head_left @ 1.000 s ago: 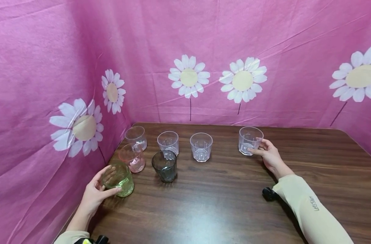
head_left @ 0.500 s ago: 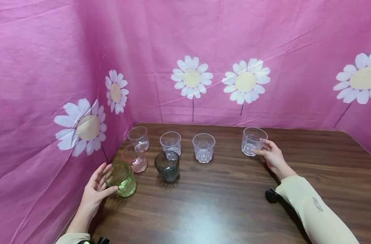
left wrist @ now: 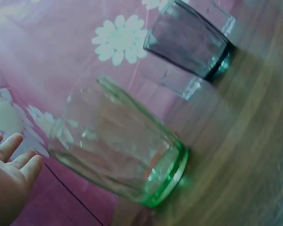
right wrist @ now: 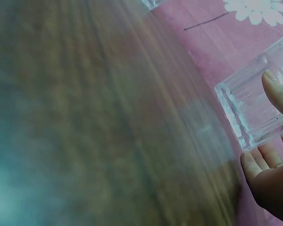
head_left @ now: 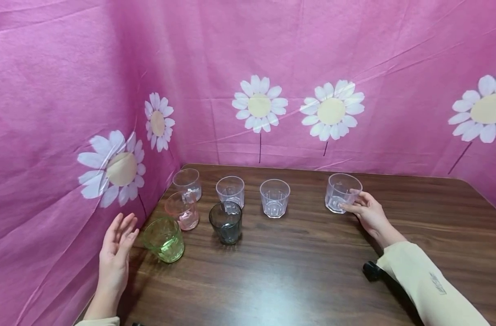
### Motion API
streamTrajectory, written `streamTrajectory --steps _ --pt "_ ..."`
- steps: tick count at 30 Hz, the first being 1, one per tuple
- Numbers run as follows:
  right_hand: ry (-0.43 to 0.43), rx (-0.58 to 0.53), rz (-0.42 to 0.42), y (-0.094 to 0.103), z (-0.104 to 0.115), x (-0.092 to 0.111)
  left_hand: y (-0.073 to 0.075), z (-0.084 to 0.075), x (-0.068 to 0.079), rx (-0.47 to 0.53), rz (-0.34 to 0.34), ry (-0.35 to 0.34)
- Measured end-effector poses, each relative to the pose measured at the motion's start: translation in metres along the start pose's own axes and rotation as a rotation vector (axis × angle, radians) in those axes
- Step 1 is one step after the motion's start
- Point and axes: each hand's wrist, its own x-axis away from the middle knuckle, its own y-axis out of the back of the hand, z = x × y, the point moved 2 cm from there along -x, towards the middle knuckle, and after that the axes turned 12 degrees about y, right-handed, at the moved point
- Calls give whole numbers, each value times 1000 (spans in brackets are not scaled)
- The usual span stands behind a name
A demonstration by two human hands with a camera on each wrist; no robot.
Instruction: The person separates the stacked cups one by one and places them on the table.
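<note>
My right hand (head_left: 372, 216) grips a clear glass (head_left: 338, 194) by its side at the back right, thumb in front; whether its base touches the table is hard to tell. In the right wrist view the clear glass (right wrist: 259, 99) sits between thumb and fingers. On the left, my left hand (head_left: 116, 253) is held up beside a green glass (head_left: 166, 244), apart from it, fingers loosely spread and holding nothing. The left wrist view shows the green glass (left wrist: 127, 146) upright on the table, with the left fingertips (left wrist: 30, 167) away from it.
Behind the green glass stand a pink glass (head_left: 184, 215) and a clear glass (head_left: 188, 185). A dark grey glass (head_left: 226, 226) stands in front of another clear glass (head_left: 231, 190). One more clear glass (head_left: 275, 201) is mid-table. Pink flowered cloth (head_left: 215, 59) borders the wooden table (head_left: 296, 271).
My left hand has let go of the green glass and drawn back to the left. The right hand's clear glass has come slightly nearer. The head view has shifted a little.
</note>
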Motion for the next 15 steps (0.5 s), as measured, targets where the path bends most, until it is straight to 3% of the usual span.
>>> streamTrajectory --steps 3,10,15 --pt "-14 1 18 -4 4 5 -6 -5 -1 30 38 -36" --pt "-43 38 94 -19 12 17 -21 -14 -1 -60 -9 -57" --pt "-46 38 155 -35 13 27 -30 -19 -2 -6 35 -94"
